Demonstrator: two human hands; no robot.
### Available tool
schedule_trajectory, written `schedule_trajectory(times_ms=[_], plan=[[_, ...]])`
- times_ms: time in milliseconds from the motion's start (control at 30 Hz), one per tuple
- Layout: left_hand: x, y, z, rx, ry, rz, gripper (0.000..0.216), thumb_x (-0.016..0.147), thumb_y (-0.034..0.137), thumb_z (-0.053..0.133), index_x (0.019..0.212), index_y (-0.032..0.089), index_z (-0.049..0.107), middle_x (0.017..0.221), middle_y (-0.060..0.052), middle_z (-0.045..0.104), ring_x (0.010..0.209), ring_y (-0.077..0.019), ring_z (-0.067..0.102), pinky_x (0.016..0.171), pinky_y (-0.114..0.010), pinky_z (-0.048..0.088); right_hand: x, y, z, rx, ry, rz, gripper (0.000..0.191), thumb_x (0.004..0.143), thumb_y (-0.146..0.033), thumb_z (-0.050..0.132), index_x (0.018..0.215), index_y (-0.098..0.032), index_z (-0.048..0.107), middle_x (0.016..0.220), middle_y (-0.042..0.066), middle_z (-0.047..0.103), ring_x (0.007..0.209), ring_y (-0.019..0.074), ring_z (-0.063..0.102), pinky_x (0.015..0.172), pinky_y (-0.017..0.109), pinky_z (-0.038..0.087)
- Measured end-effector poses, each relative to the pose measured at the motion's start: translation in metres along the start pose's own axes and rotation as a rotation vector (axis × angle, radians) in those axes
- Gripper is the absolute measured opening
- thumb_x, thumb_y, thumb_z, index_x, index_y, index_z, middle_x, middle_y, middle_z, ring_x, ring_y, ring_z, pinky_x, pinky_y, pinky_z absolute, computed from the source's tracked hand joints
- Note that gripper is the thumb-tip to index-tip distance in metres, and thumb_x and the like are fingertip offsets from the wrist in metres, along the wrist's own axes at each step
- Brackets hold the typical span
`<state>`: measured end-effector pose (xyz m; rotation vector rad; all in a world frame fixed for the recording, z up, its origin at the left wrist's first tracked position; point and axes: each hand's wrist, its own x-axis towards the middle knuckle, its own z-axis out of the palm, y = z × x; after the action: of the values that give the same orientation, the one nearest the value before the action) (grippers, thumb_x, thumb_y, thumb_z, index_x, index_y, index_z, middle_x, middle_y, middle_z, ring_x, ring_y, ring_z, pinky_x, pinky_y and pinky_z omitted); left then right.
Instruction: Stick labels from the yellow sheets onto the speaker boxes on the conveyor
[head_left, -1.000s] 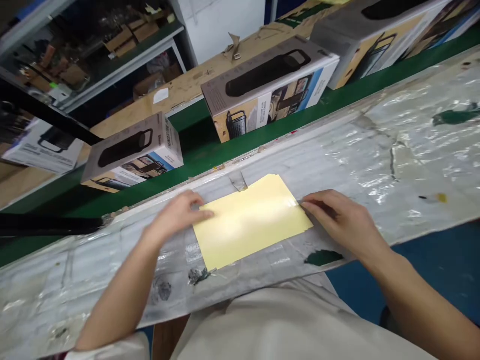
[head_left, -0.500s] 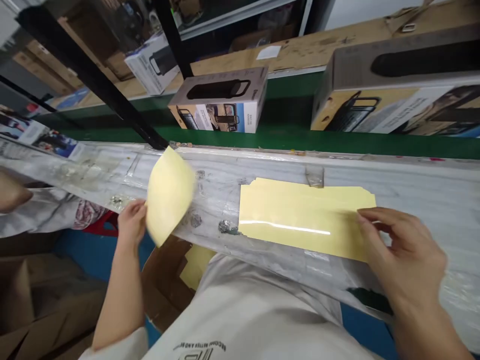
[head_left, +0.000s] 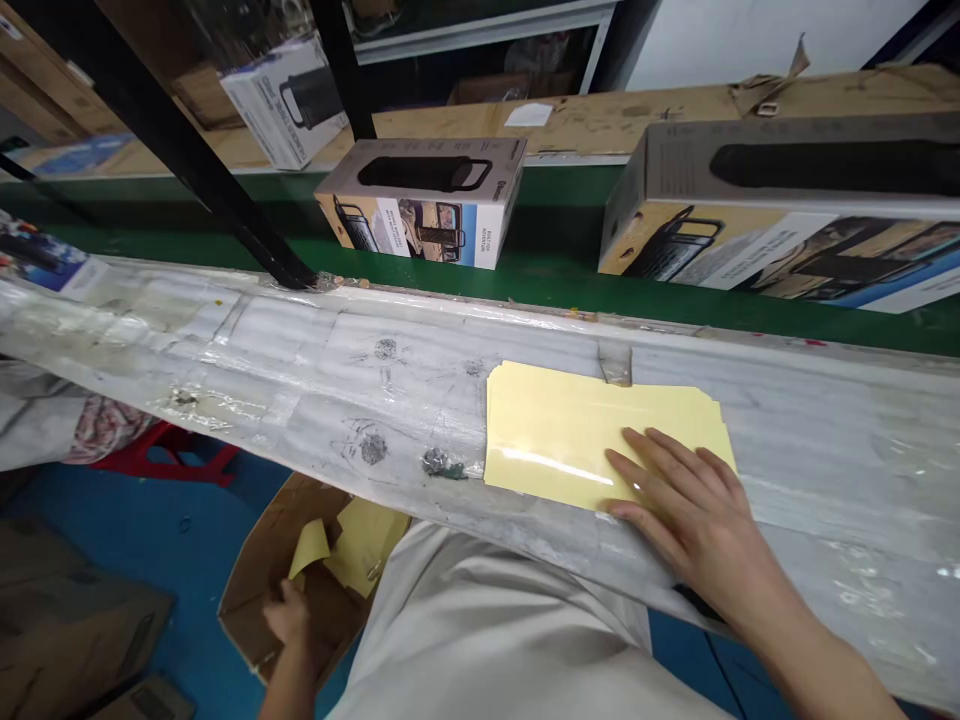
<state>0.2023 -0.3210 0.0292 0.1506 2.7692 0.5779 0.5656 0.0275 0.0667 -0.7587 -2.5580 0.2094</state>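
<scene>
My right hand [head_left: 697, 515] lies with its fingers spread on a stack of pale yellow glossy sheets [head_left: 555, 430] with notched corners, on the worktop. Down at the left, my left hand [head_left: 287, 612] is inside a cardboard box [head_left: 255, 580] below the worktop's edge. A curled yellow sheet [head_left: 310, 546] stands right by its fingertips. Motion blurs these fingers, so whether they still grip the sheet is unclear. More yellow sheets [head_left: 364, 540] lie in the same box.
Two printed product boxes [head_left: 424, 200] [head_left: 780, 210] stand on the green belt [head_left: 559, 230] behind the worktop [head_left: 300, 370]. A black post [head_left: 202, 180] slants up at the left. A red stool [head_left: 169, 455] stands on the blue floor, near another person's clothing [head_left: 37, 420].
My left hand has gone from above the worktop down into the cardboard box with the yellow sheet. My right hand has moved left, from the stack's right edge to flat on top.
</scene>
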Motion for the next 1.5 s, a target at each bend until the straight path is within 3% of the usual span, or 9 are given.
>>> schedule_trajectory(times_ms=[67, 133, 200, 300, 400, 567, 933, 1167, 1500], plan=[[0.027, 0.02, -0.024, -0.084, 0.299, -0.074, 0.064, 0.094, 0.047, 0.036, 0.152, 0.022, 0.043, 0.143, -0.021, 0.055, 0.137, -0.0558, 0.047, 0.094, -0.079, 0.047, -0.003, 0.001, -0.003, -0.023, 0.008, 0.007, 0.046, 0.106, -0.041, 0.053, 0.151, -0.031, 0.054, 0.149, 0.014, 0.061, 0.137, 0.0395, 0.057, 0.109, 0.059, 0.042], [0.046, 0.058, -0.054, -0.188, 0.569, -0.004, 0.062, 0.092, 0.051, 0.034, 0.151, 0.036, 0.043, 0.157, -0.007, 0.046, 0.148, -0.045, 0.04, 0.112, -0.068, 0.042, -0.003, 0.0, -0.007, -0.034, 0.008, 0.008, 0.048, 0.105, -0.039, 0.056, 0.152, -0.032, 0.052, 0.149, 0.014, 0.062, 0.136, 0.0392, 0.058, 0.108, 0.058, 0.043], [0.049, 0.114, -0.079, -0.419, 0.745, 0.371, 0.043, 0.086, 0.05, 0.054, 0.128, 0.052, 0.062, 0.14, 0.01, 0.062, 0.134, -0.0362, 0.058, 0.111, -0.056, 0.048, 0.001, -0.002, -0.011, -0.026, -0.013, -0.007, 0.052, 0.104, -0.044, 0.058, 0.153, -0.031, 0.05, 0.15, 0.016, 0.06, 0.136, 0.0398, 0.057, 0.109, 0.059, 0.042], [0.029, 0.213, -0.083, -0.447, 0.125, 0.934, 0.036, 0.081, 0.046, 0.068, 0.116, 0.052, 0.071, 0.118, 0.012, 0.074, 0.116, -0.0326, 0.069, 0.105, -0.054, 0.055, 0.006, -0.007, -0.017, -0.01, -0.092, -0.06, 0.053, 0.103, -0.049, 0.057, 0.152, -0.03, 0.05, 0.154, 0.016, 0.056, 0.141, 0.0398, 0.052, 0.113, 0.062, 0.036], [0.005, 0.3, -0.041, -0.162, -0.559, 1.222, 0.033, 0.09, 0.045, 0.064, 0.121, 0.038, 0.073, 0.128, 0.0, 0.073, 0.124, -0.0304, 0.065, 0.109, -0.048, 0.053, 0.011, -0.01, -0.016, 0.005, -0.108, -0.096, 0.044, 0.105, -0.037, 0.057, 0.148, -0.029, 0.054, 0.15, 0.014, 0.061, 0.141, 0.0352, 0.053, 0.116, 0.061, 0.034], [-0.004, 0.389, 0.048, 0.19, -0.737, 1.414, 0.036, 0.101, 0.037, 0.046, 0.121, 0.02, 0.071, 0.125, -0.012, 0.068, 0.125, -0.0307, 0.059, 0.11, -0.047, 0.046, 0.027, -0.006, -0.005, -0.034, -0.015, -0.108, 0.031, 0.102, -0.027, 0.063, 0.133, -0.023, 0.061, 0.139, 0.016, 0.068, 0.136, 0.0334, 0.057, 0.114, 0.058, 0.039], [0.014, 0.388, 0.066, 0.129, -0.812, 1.492, 0.028, 0.104, 0.023, 0.046, 0.111, 0.02, 0.074, 0.114, -0.008, 0.069, 0.113, -0.0253, 0.06, 0.105, -0.044, 0.045, 0.032, -0.01, -0.013, -0.017, -0.044, -0.011, 0.027, 0.103, -0.035, 0.062, 0.127, -0.022, 0.06, 0.133, 0.016, 0.068, 0.128, 0.034, 0.06, 0.104, 0.052, 0.045], [0.034, 0.392, 0.063, 0.033, -0.997, 1.431, 0.027, 0.099, 0.022, 0.06, 0.124, 0.02, 0.068, 0.128, -0.008, 0.068, 0.119, -0.0239, 0.062, 0.103, -0.038, 0.049, 0.086, 0.029, -0.005, -0.149, -0.135, 0.052, 0.076, 0.099, -0.075, 0.04, 0.152, -0.02, 0.043, 0.154, 0.025, 0.047, 0.14, 0.0462, 0.045, 0.107, 0.065, 0.04], [0.035, 0.392, 0.056, 0.228, -1.095, 1.51, 0.035, 0.09, 0.018, 0.067, 0.125, 0.021, 0.065, 0.133, -0.008, 0.061, 0.129, -0.0271, 0.053, 0.106, -0.036, 0.04, 0.061, 0.051, 0.008, -0.278, -0.021, 0.181, 0.06, 0.102, -0.069, 0.04, 0.117, -0.017, 0.064, 0.095, 0.014, 0.066, 0.093, 0.0343, 0.061, 0.082, 0.047, 0.049]])
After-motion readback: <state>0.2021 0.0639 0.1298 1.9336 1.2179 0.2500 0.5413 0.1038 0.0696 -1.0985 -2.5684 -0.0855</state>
